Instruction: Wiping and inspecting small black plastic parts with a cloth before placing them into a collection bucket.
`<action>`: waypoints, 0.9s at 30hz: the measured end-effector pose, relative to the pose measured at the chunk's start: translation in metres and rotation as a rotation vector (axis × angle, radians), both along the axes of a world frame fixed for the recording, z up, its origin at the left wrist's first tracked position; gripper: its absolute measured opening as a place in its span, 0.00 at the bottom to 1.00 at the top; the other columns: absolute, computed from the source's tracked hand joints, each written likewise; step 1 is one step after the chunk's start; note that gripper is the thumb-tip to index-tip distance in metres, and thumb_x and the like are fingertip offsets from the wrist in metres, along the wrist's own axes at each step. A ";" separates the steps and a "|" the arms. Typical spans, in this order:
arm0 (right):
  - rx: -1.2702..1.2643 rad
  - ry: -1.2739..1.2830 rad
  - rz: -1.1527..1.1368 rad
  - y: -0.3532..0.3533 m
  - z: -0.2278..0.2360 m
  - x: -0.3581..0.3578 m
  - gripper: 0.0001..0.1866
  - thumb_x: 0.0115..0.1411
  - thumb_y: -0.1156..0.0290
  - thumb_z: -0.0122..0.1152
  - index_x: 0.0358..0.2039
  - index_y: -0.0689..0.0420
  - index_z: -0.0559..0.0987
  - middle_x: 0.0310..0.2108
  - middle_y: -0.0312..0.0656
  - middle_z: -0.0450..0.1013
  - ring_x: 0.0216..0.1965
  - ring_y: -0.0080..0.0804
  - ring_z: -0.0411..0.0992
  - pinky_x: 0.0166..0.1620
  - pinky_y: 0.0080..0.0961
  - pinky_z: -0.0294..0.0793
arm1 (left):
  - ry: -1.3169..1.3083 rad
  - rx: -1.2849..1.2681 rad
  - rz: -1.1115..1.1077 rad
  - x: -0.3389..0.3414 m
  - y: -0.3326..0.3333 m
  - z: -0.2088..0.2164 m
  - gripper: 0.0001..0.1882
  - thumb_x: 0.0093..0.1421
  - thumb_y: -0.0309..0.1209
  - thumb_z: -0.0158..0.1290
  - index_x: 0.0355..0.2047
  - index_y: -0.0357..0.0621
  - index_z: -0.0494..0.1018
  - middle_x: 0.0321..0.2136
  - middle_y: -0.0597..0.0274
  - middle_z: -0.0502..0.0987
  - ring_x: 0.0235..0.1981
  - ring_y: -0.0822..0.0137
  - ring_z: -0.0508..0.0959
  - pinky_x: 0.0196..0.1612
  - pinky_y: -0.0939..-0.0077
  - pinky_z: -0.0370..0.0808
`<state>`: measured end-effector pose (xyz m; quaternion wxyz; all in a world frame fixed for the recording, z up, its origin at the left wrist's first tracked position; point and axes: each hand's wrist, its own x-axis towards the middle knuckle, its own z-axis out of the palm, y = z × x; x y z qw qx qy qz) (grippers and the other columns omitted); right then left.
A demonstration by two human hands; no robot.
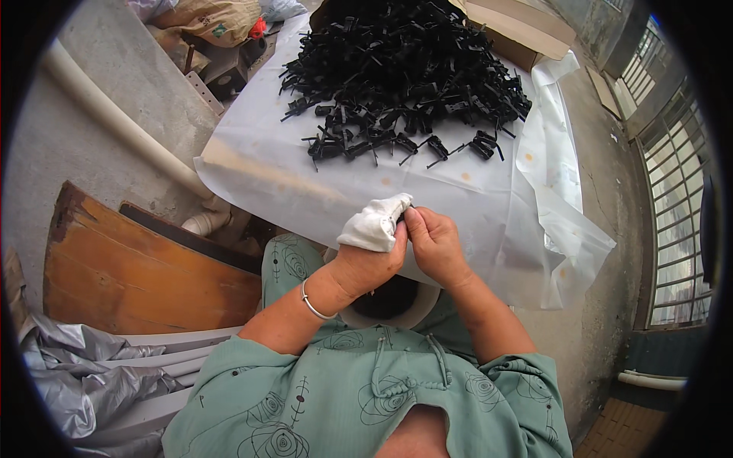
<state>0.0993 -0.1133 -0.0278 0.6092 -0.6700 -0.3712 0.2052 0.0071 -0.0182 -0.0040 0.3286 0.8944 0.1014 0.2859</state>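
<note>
My left hand (374,248), its fingers covered by a white cloth or part glove, meets my right hand (435,240) at the near edge of the table. Both are closed on a small black piece (401,217), mostly hidden between the fingers; its exact kind does not show. Just beyond them, a big heap of black plastic parts (405,69) with thin protruding strips spreads over the table. A few single black parts (481,145) lie at the heap's near side. Below my hands, a pale round container (416,305) with a dark inside sits between my knees.
White plastic sheeting (450,187) covers the table and hangs over its right side. An open cardboard box (527,30) stands behind the heap. Leftward are a curved pale pipe (122,122), an orange-brown wooden board (145,267), silver sheeting (84,382) and sacks (206,19). A barred window (676,198) is at right.
</note>
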 end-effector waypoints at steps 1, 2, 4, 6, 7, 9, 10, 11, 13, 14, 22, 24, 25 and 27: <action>0.006 0.012 0.017 0.001 0.000 0.000 0.15 0.64 0.68 0.45 0.22 0.62 0.71 0.17 0.28 0.63 0.20 0.16 0.57 0.24 0.17 0.60 | 0.001 0.001 -0.001 -0.001 0.000 -0.002 0.14 0.51 0.21 0.50 0.40 0.32 0.71 0.35 0.49 0.75 0.35 0.58 0.76 0.40 0.73 0.72; 0.007 0.013 0.016 0.000 0.002 0.000 0.15 0.64 0.68 0.45 0.22 0.62 0.71 0.17 0.28 0.63 0.20 0.16 0.57 0.24 0.17 0.60 | -0.035 -0.064 -0.009 -0.001 0.000 -0.005 0.14 0.53 0.21 0.49 0.41 0.33 0.70 0.35 0.52 0.74 0.35 0.61 0.75 0.40 0.73 0.72; 0.045 0.082 0.072 -0.004 0.011 0.001 0.15 0.64 0.67 0.46 0.23 0.62 0.72 0.17 0.28 0.63 0.20 0.15 0.57 0.24 0.16 0.59 | -0.071 -0.130 -0.014 0.000 0.002 -0.006 0.14 0.54 0.22 0.49 0.42 0.33 0.68 0.35 0.54 0.74 0.36 0.64 0.75 0.41 0.74 0.71; 0.056 0.002 0.094 -0.011 0.022 0.011 0.14 0.63 0.67 0.47 0.24 0.62 0.72 0.17 0.28 0.63 0.20 0.15 0.57 0.23 0.16 0.59 | -0.100 -0.484 -0.178 0.004 0.007 -0.004 0.16 0.58 0.23 0.46 0.47 0.36 0.63 0.34 0.61 0.71 0.35 0.71 0.71 0.40 0.78 0.70; 0.068 -0.077 0.115 -0.013 0.025 0.016 0.13 0.62 0.67 0.48 0.25 0.62 0.73 0.17 0.27 0.63 0.20 0.15 0.57 0.23 0.16 0.59 | -0.102 -0.483 -0.175 0.006 0.010 -0.004 0.16 0.58 0.23 0.46 0.47 0.36 0.63 0.34 0.61 0.71 0.35 0.71 0.71 0.40 0.78 0.70; 0.000 -0.123 0.079 -0.016 0.023 0.023 0.09 0.59 0.69 0.53 0.29 0.62 0.74 0.17 0.30 0.63 0.18 0.17 0.57 0.22 0.16 0.59 | -0.199 -0.691 -0.169 0.008 0.017 -0.003 0.16 0.57 0.23 0.47 0.47 0.37 0.62 0.29 0.62 0.71 0.28 0.69 0.71 0.37 0.77 0.71; -0.102 -0.226 0.122 -0.018 0.023 0.025 0.06 0.57 0.71 0.56 0.30 0.61 0.75 0.17 0.32 0.63 0.18 0.18 0.58 0.22 0.16 0.60 | -0.127 -0.732 -0.200 0.005 0.020 -0.001 0.17 0.60 0.23 0.43 0.50 0.39 0.59 0.30 0.66 0.69 0.25 0.74 0.69 0.32 0.80 0.70; -0.204 -0.328 0.166 -0.020 0.022 0.027 0.05 0.54 0.73 0.58 0.31 0.61 0.76 0.16 0.33 0.63 0.18 0.19 0.58 0.23 0.16 0.60 | -0.127 -0.732 -0.199 0.003 0.020 0.003 0.17 0.60 0.23 0.43 0.50 0.39 0.59 0.30 0.66 0.69 0.25 0.74 0.69 0.32 0.80 0.70; -0.048 -0.391 0.135 -0.020 0.016 0.030 0.05 0.52 0.75 0.59 0.31 0.60 0.76 0.17 0.34 0.63 0.18 0.19 0.59 0.23 0.16 0.60 | -0.010 -1.002 -0.224 0.000 0.017 0.009 0.18 0.62 0.26 0.41 0.53 0.39 0.57 0.33 0.67 0.67 0.24 0.82 0.63 0.26 0.88 0.64; 0.110 -0.453 0.103 -0.020 0.014 0.031 0.06 0.50 0.77 0.61 0.31 0.59 0.77 0.17 0.35 0.63 0.18 0.19 0.59 0.23 0.16 0.60 | -0.007 -1.004 -0.223 0.000 0.015 0.008 0.18 0.62 0.26 0.41 0.53 0.39 0.57 0.33 0.67 0.67 0.24 0.82 0.63 0.26 0.88 0.64; -0.019 -0.092 0.158 -0.013 0.026 0.022 0.08 0.54 0.73 0.58 0.23 0.63 0.72 0.19 0.40 0.69 0.18 0.24 0.63 0.23 0.21 0.64 | 0.099 -0.790 -0.319 -0.002 0.014 0.007 0.17 0.59 0.26 0.38 0.49 0.38 0.59 0.32 0.67 0.68 0.22 0.83 0.62 0.24 0.89 0.62; -0.023 -0.107 0.166 -0.012 0.026 0.021 0.09 0.56 0.72 0.56 0.22 0.63 0.71 0.19 0.42 0.69 0.18 0.26 0.63 0.24 0.23 0.64 | 0.082 -0.785 -0.320 -0.001 0.015 0.005 0.16 0.59 0.26 0.38 0.48 0.38 0.61 0.33 0.67 0.67 0.23 0.83 0.62 0.25 0.89 0.62; -0.008 -0.193 0.183 -0.012 0.022 0.020 0.10 0.58 0.71 0.53 0.23 0.63 0.71 0.18 0.37 0.67 0.20 0.22 0.61 0.25 0.21 0.63 | 0.027 -0.711 -0.313 0.002 0.015 0.002 0.15 0.58 0.25 0.39 0.46 0.37 0.62 0.32 0.67 0.68 0.25 0.81 0.64 0.27 0.87 0.64; 0.006 -0.279 0.200 -0.011 0.022 0.020 0.11 0.61 0.70 0.50 0.23 0.63 0.71 0.18 0.33 0.65 0.22 0.18 0.60 0.26 0.18 0.62 | -0.028 -0.638 -0.306 0.004 0.015 -0.001 0.14 0.57 0.24 0.40 0.44 0.37 0.63 0.32 0.67 0.68 0.27 0.78 0.66 0.29 0.84 0.66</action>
